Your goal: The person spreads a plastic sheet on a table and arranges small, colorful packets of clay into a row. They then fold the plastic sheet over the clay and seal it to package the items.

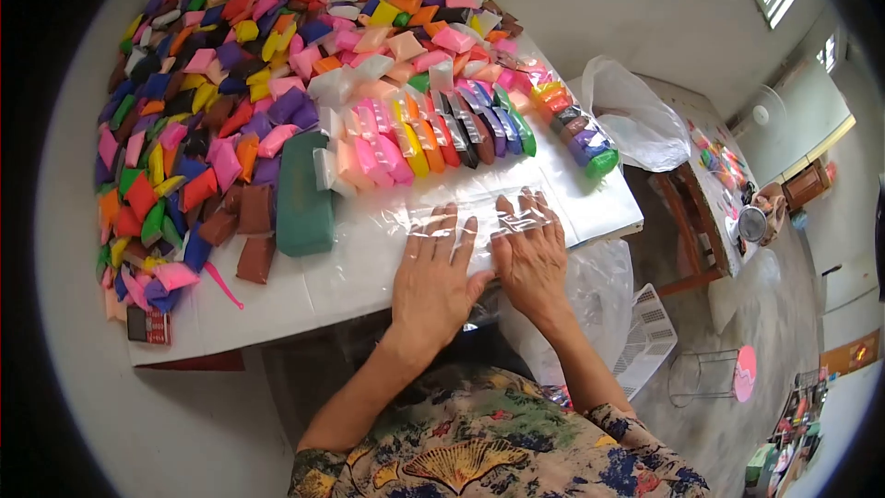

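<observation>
Lying flat on the white table (369,292), the left hand (431,293) has its fingers slightly apart, and the right hand (533,267) rests just beside it, fingers extended and closer together. Clear plastic (392,218) with bright glare crosses the fingers of both. Just beyond stands a row of colored packets (419,148), pink through green, partly wrapped in film. A green block (306,195) sits left of the row, beside a large heap of loose packets (207,92).
</observation>
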{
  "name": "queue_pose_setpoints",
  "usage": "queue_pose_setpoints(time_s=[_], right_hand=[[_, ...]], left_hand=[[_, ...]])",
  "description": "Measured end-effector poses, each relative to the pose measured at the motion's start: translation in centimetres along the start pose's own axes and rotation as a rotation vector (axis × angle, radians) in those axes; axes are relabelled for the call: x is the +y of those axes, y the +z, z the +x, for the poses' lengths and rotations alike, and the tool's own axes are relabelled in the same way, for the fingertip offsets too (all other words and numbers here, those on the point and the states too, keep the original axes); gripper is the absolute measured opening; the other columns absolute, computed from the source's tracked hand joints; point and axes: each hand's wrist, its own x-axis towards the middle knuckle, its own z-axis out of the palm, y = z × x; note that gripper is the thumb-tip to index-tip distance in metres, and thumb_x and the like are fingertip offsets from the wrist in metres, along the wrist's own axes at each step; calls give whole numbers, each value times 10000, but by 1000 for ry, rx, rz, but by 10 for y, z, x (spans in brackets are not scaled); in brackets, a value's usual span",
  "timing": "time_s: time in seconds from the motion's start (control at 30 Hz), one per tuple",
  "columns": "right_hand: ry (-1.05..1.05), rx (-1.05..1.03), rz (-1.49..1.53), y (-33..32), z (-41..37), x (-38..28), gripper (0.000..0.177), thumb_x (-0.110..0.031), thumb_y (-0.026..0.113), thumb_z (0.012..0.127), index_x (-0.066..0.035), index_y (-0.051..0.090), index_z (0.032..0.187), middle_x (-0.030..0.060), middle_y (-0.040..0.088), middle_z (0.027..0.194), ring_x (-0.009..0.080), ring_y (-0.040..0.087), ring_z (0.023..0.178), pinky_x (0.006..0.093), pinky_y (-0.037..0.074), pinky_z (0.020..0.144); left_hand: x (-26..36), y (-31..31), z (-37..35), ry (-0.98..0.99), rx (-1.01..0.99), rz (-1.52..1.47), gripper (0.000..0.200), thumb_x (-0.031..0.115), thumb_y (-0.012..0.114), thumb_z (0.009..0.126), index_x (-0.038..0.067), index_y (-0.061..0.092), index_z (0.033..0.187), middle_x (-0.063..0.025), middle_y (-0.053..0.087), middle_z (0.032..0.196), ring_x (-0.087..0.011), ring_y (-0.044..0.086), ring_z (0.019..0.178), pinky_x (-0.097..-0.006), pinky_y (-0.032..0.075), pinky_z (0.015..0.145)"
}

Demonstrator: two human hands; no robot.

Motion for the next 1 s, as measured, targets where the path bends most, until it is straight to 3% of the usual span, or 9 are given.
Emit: queue_pose_setpoints(time_s=[0.5,0.6,1.0], right_hand=[[4,24,-36,-2,2,-3,497,-269,539,918,-81,533,1377,257,476,1409,410,401,1362,497,281,1139],[8,32,-23,-2,0,-3,499,-279,549,919,-70,532,1371,255,477,1408,408,404,1360,498,281,1139],[-56,117,12,8,-2,4,517,-277,571,899,0,541,1335,311,484,1376,461,422,1321,532,289,1115]], left_hand=[[-3,0,-5,-19,-105,47,720,488,578,901,41,444,1449,-211,407,1491,-331,329,1425,-491,221,1185],[-3,3,-6,6,-38,45,718,461,624,876,27,462,1425,-224,440,1445,-372,384,1371,-502,291,1144],[6,1,-5,-48,-44,54,697,383,672,861,38,460,1428,-238,404,1472,-384,350,1397,-497,258,1169]])
